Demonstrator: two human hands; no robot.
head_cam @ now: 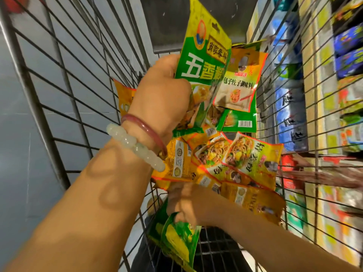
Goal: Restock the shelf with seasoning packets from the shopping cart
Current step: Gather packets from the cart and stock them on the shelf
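the left hand (163,91), with a red bangle (145,132) and a pale bead bracelet (133,144) on its wrist, curls its fingers round a bunch of green-and-yellow seasoning packets (204,61) and holds them upright above the wire shopping cart (82,95). lower down in the cart, the right hand (184,205) pinches another green packet (176,236) by its top edge, just beside a loose heap of orange packets (231,160) lying against the cart's right wall. beyond that wall stands the shelf (322,114), blurred, stocked with coloured goods.
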